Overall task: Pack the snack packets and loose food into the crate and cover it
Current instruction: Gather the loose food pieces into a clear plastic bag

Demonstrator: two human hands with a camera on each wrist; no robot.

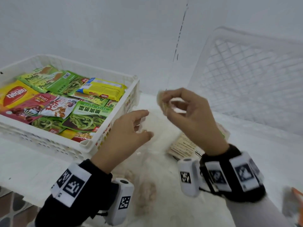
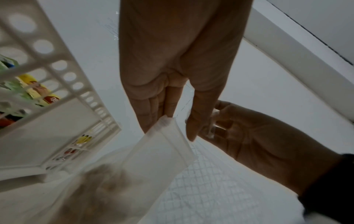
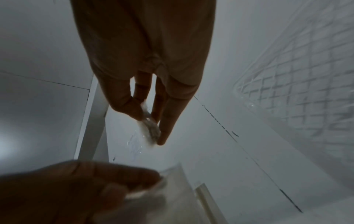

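Observation:
A white crate [image 1: 88, 144] at the left holds several snack packets [image 1: 65, 102]. Right of it, my left hand [image 1: 148, 123] pinches the mouth of a clear plastic bag [image 1: 157, 128] that lies on the table with pale lumps of food [image 1: 147, 190] inside. My right hand [image 1: 165, 104] is raised above the bag and pinches a small tan piece of food [image 1: 161, 99] in crinkly clear wrap. In the left wrist view, my left hand [image 2: 178, 127] holds the bag's edge [image 2: 153, 159]. The right wrist view shows my right hand [image 3: 151, 128] pinching the wrapped piece.
A second white lattice crate [image 1: 254, 76] leans against the wall at the right. A biscuit packet [image 1: 183, 146] lies on the table under my right wrist. Something orange [image 1: 297, 197] sits at the right edge. The table's front edge is near my left forearm.

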